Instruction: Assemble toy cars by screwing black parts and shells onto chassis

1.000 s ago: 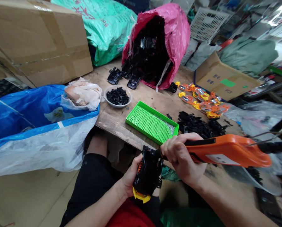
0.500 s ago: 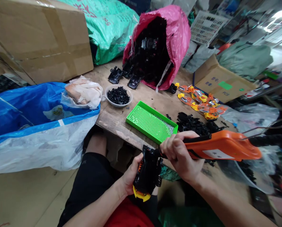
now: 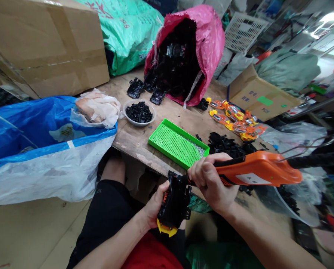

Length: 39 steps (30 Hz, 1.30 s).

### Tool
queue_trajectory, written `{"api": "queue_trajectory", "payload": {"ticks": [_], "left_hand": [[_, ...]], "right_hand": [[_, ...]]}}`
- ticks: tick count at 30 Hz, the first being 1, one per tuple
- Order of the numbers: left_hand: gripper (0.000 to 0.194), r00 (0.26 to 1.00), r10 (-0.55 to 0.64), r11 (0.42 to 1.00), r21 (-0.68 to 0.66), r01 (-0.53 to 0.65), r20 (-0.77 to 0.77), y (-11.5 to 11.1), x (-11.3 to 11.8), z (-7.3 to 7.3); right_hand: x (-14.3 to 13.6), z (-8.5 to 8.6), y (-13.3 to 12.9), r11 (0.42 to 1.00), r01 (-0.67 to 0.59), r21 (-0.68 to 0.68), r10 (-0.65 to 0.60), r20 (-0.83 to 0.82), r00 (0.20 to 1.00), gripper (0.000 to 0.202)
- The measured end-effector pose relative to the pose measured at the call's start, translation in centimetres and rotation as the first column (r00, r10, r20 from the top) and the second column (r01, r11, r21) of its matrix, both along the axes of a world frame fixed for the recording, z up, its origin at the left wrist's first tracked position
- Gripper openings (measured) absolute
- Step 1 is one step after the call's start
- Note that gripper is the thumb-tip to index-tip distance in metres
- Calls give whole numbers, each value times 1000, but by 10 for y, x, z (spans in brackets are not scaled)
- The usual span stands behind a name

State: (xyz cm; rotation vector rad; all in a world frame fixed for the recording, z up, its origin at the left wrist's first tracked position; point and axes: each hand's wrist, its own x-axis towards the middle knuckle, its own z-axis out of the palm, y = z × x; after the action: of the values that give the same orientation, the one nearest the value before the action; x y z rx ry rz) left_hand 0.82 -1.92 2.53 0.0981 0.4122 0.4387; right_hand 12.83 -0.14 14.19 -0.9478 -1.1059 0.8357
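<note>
My left hand (image 3: 156, 204) is closed around a black toy car (image 3: 171, 203) with a yellow bumper at its near end and orange marks along its side. In my right hand (image 3: 210, 181) is an orange electric screwdriver (image 3: 253, 170), its dark nose meeting the far end of the car. The bit's tip is hidden there. Just beyond my hands, at the table's edge, lies a green perforated tray (image 3: 175, 144) with small shiny screws gathered at its right end. Black plastic parts (image 3: 225, 144) are heaped right of the tray.
A bowl of small black pieces (image 3: 139, 113) stands left of the tray. Behind it a pink sack (image 3: 211, 41) spills black car bodies. Orange and yellow car parts (image 3: 236, 119) lie at the right, near a carton (image 3: 262, 93). At the left hangs a blue-lined bag (image 3: 51, 160).
Both hands keep their hold, with the screwdriver still against the car. The whole view has shifted slightly; the screwdriver's back end sits a little further left and tilts slightly differently.
</note>
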Motion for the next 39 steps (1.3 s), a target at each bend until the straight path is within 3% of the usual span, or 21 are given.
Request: {"api": "queue_trajectory", "payload": {"ticks": [6,12,20,25,29,39], "left_hand": [[59,1000,21,999,40,-21,-13,1,0,0],[58,1000,-2,999,43,2,6,2,0,-2],[63,1000,0,999,42,1,-23,3,-2,-3],[53,999,28,997,78,-26,-24,3,-1,-2],[49,999,33,997,67,-33,1,1,0,-4],[64,1000,20,998,53,-21,15,-1,1,-5]], "right_hand": [[-1,2,1,999,-40,-22,41,20,999,15],[-2,3,5,996,70,-55,-66,58,996,15],[-4,4,7,997,12,-78,-14,-21,1000,21],[-3,1,7,998,-19,-65,18,-18,1000,16],[-4,3,10,998,29,-59,-31,-27,999,14],[-9,6,15,990,71,-120,-82,-82,993,26]]}}
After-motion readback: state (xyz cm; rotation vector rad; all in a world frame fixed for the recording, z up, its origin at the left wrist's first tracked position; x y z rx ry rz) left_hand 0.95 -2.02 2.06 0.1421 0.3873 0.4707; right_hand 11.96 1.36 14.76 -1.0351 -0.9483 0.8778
